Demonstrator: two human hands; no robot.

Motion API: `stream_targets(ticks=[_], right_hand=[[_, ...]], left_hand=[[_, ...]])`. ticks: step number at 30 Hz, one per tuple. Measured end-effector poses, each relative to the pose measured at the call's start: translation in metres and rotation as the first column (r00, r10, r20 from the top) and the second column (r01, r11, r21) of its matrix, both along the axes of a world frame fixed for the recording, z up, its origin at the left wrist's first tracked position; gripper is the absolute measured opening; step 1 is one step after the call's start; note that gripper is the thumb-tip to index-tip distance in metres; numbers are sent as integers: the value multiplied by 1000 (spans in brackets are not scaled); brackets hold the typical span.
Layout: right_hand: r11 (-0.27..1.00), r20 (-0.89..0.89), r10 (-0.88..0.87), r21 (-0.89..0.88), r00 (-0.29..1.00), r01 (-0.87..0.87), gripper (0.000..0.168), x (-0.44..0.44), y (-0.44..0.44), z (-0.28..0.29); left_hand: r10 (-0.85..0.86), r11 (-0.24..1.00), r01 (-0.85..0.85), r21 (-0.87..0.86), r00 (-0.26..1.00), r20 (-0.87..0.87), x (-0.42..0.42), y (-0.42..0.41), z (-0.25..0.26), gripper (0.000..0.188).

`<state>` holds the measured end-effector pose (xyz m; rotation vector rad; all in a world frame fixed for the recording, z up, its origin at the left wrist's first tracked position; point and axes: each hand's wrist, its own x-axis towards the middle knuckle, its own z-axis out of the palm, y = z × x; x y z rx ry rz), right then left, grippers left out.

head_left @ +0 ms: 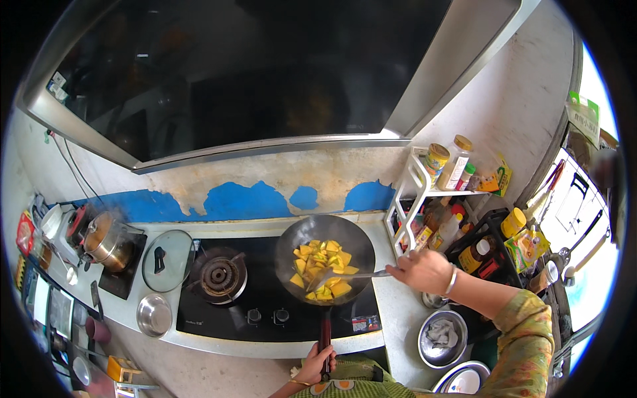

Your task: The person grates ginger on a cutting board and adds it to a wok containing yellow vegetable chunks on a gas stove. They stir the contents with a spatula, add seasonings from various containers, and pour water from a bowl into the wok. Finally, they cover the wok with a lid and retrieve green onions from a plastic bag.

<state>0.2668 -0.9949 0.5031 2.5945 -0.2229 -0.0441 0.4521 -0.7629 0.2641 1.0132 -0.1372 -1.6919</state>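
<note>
A dark wok (303, 231) sits on the right burner of a black glass gas hob (259, 326), its handle pointing towards me. My left hand (319, 363) is closed around the wok's handle (325, 331). Yellow chunks, possibly pumpkin or potato, some with green edges, (321, 258) lie in the wok. Held in my right hand (425, 271) is a metal spatula (366, 274), whose blade rests among the chunks, left of their middle. The left burner (219, 272) has nothing on it.
Left of the hob are a glass lid (169, 268), an empty steel bowl (154, 315) and a steaming steel pot (108, 244). A white rack (409, 199) with jars and bottles stands at the right, above a steel bowl (421, 348) holding a cloth. A range hood (278, 146) hangs overhead.
</note>
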Motion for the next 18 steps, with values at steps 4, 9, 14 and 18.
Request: stream_targets(ticks=[4, 9, 14, 18], right_hand=[[966, -73, -247, 64, 966, 252, 30, -7, 45, 59], [914, -210, -332, 170, 919, 369, 15, 1, 80, 43], [924, -43, -357, 129, 933, 359, 11, 21, 71, -46], [742, -213, -519, 369, 828, 560, 15, 23, 64, 16]], left_hand=[[-1, 1000, 1, -2, 1000, 9, 1, 3, -5, 20], [-13, 1000, 13, -6, 1000, -1, 1, 1, -5, 19], [-25, 1000, 25, 1, 1000, 18, -1, -2, -10, 19], [-1, 1000, 1, -17, 1000, 27, 2, 2, -8, 20]])
